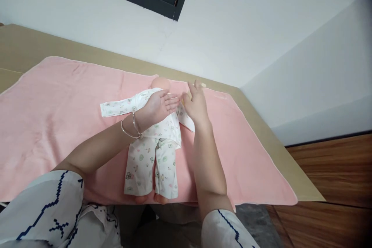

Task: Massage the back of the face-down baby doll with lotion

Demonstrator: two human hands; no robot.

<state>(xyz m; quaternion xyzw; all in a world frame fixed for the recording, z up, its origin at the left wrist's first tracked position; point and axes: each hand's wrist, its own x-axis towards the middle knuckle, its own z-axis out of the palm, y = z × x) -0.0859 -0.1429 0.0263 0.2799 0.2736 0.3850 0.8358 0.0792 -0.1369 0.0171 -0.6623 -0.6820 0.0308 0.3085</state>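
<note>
A baby doll [161,83] lies on its back, dressed in a white printed top [168,132] and white printed trousers [141,166]. My left hand [159,107] is over the doll's chest, palm up with the fingers stretched out, and holds nothing. To its right, my right hand [197,104] is closed around what looks like a small pale yellow bottle [189,95], mostly hidden by the hand; a whitish end [203,85] shows beyond the fingers. One sleeve [117,108] is spread out to the left; the other [186,119] lies partly behind my right hand.
The doll rests on a pink blanket [72,124] that covers much of a tan table [261,135]. Behind the table is a white wall [221,35] with a dark window frame [171,6]. Wooden panels [334,162] stand at the lower right.
</note>
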